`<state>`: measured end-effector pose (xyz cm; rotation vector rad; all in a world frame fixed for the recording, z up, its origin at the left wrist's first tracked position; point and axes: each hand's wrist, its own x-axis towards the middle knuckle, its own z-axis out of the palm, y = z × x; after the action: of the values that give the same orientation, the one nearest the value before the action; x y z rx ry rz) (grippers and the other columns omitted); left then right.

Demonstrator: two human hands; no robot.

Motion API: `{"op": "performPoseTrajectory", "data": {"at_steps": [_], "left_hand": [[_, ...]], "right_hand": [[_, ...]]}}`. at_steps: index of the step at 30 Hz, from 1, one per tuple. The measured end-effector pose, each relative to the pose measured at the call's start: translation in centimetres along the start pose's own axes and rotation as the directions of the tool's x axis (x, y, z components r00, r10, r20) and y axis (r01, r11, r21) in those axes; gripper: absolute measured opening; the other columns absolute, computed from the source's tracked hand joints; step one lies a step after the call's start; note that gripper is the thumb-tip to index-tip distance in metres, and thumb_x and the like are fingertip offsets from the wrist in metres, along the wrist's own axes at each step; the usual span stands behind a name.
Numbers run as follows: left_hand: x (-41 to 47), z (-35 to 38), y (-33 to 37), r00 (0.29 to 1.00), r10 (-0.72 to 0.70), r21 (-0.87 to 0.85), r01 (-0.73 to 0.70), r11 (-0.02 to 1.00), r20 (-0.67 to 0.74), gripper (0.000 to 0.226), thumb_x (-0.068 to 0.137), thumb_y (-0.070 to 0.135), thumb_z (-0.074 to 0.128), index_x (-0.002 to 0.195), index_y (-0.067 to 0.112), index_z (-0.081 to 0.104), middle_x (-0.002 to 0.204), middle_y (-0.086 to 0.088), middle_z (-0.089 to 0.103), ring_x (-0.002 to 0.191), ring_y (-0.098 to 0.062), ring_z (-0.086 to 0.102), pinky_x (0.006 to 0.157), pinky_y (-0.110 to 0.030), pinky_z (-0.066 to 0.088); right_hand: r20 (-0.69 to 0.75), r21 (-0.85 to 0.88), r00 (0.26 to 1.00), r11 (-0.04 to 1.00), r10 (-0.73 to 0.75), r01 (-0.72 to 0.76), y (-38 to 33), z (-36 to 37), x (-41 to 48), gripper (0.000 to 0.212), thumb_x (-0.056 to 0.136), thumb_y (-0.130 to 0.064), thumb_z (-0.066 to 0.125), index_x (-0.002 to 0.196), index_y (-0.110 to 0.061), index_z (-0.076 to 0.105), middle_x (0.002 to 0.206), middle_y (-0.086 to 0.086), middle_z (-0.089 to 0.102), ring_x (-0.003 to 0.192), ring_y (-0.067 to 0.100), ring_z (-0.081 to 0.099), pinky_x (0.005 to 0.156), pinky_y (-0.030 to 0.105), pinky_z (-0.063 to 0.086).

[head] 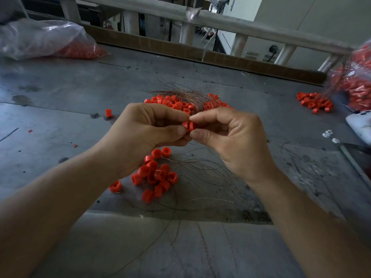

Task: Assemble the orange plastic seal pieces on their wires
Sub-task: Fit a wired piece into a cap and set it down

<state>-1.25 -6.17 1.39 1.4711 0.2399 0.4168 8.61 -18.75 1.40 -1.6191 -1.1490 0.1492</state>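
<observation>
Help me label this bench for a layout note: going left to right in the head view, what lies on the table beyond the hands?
Clear plastic bag of orange pieces → lone orange seal piece → pile of orange pieces with copper wires → smaller orange pile → bag of wired orange seals.

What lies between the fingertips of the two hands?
One small orange plastic seal piece, pinched by the left hand and the right hand, as the head view shows.
</observation>
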Motion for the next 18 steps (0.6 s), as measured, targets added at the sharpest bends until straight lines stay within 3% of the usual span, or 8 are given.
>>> {"op": "performPoseTrajectory", "data": {"at_steps": [13,18], "left_hand": [[-0.09,0.02,-0.14,0.999,0.025,0.017,-0.025,1.0,0.036,0.024,0.054,0.011,0.063,0.076,0.014,0.074,0.069,-0.006,0.072,0.064,-0.013,0.069,0.059,-0.014,0.052],[-0.18,0.21,-0.21,0.998,0.054,0.071,-0.055,0.996,0.014,0.024,0.056,0.01,0.063,0.08,0.012,0.067,0.068,-0.003,0.072,0.064,-0.012,0.069,0.059,-0.014,0.052]], "right_hand": [[-0.016,-0.085,0.999,0.995,-0.047,0.045,-0.15,-0.16,-0.01,0.028,0.069,-0.006,0.074,0.091,-0.019,0.066,0.079,-0.013,0.065,0.074,0.003,0.067,0.069,0.014,0.052],[-0.02,-0.089,0.999,0.995,-0.042,0.04,-0.22,-0.27,-0.02,0.024,0.068,-0.005,0.075,0.086,-0.02,0.068,0.08,-0.014,0.066,0.074,0.004,0.067,0.07,0.017,0.054]]}}
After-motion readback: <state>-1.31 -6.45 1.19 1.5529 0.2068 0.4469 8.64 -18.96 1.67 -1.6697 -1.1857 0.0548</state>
